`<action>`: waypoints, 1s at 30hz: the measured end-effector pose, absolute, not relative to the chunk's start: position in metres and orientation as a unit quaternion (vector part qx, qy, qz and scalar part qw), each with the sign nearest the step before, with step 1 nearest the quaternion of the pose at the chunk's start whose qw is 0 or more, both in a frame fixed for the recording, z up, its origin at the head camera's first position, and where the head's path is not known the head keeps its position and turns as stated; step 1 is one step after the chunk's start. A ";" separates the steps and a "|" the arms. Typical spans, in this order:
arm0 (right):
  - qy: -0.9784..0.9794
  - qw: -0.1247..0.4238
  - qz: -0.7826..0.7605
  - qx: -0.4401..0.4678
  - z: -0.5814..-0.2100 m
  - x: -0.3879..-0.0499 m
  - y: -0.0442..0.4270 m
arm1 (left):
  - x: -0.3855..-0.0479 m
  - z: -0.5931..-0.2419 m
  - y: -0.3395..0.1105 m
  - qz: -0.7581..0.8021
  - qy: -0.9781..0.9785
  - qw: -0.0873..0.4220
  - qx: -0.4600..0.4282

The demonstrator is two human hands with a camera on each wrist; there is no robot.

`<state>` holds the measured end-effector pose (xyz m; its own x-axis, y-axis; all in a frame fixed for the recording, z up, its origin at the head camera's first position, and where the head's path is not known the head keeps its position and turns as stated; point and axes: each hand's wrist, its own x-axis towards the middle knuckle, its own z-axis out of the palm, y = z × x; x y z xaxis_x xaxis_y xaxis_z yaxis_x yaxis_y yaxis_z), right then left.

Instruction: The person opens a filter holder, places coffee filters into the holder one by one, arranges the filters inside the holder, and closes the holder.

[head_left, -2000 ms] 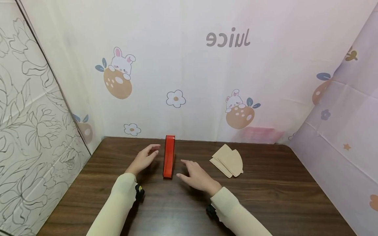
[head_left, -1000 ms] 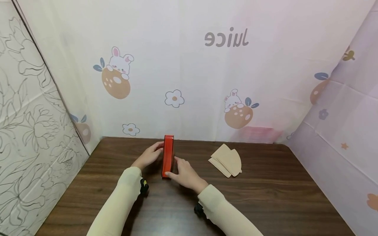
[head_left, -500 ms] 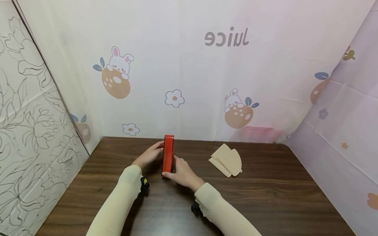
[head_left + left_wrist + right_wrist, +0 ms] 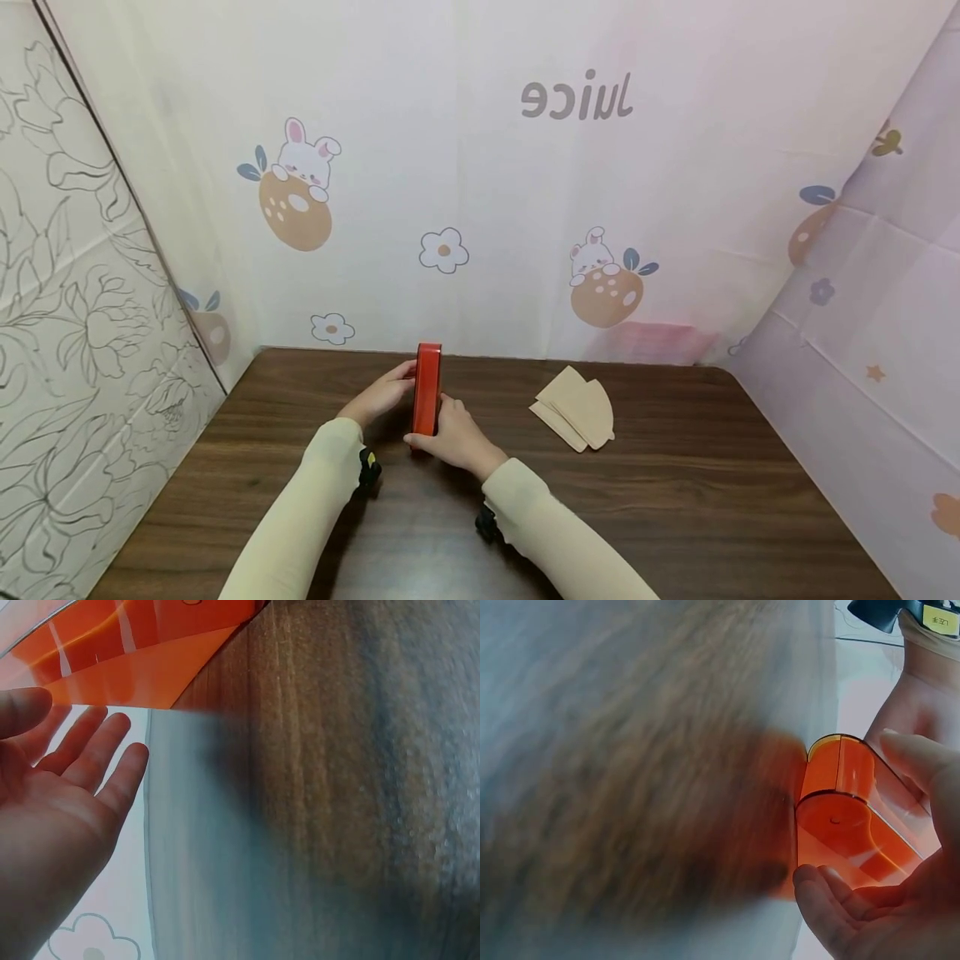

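Note:
A narrow, translucent orange-red plastic holder stands upright on the table; its rounded, see-through wall shows in the right wrist view. My right hand grips its near end, thumb across the front face and fingers along the right side. On the other side, my left hand is at the holder's left face. In the left wrist view that hand has its fingers loosely extended and spread beside the orange plastic, and whether they press on it is hard to tell.
Several tan paper coffee filters lie overlapping to the right on the dark wood table. A printed curtain hangs behind the table's back edge, with more fabric at both sides.
Both hands have come in from either side to the holder. My right thumb has moved left across its front face. The holder and the filters stay in place.

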<state>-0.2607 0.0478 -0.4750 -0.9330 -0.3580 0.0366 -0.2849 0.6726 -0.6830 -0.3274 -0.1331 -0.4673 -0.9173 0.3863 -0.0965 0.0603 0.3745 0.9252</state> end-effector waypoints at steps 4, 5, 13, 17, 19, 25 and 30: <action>0.906 0.056 -0.383 -0.171 -0.473 -0.259 0.045 | -0.327 -0.467 -0.131 0.542 0.815 0.151 0.138; 0.905 0.056 -0.387 -0.170 -0.472 -0.259 0.045 | -0.327 -0.467 -0.131 0.543 0.814 0.151 0.138; 0.899 0.059 -0.401 -0.165 -0.473 -0.259 0.042 | -0.329 -0.470 -0.133 0.542 0.814 0.155 0.140; 0.900 0.055 -0.400 -0.166 -0.473 -0.260 0.041 | -0.330 -0.472 -0.134 0.542 0.814 0.151 0.146; 0.899 0.055 -0.402 -0.165 -0.473 -0.260 0.041 | -0.330 -0.472 -0.134 0.544 0.812 0.149 0.146; 0.897 0.063 -0.406 -0.161 -0.472 -0.260 0.042 | -0.328 -0.471 -0.133 0.547 0.811 0.151 0.145; 0.896 0.062 -0.406 -0.166 -0.472 -0.260 0.043 | -0.327 -0.471 -0.132 0.548 0.810 0.146 0.147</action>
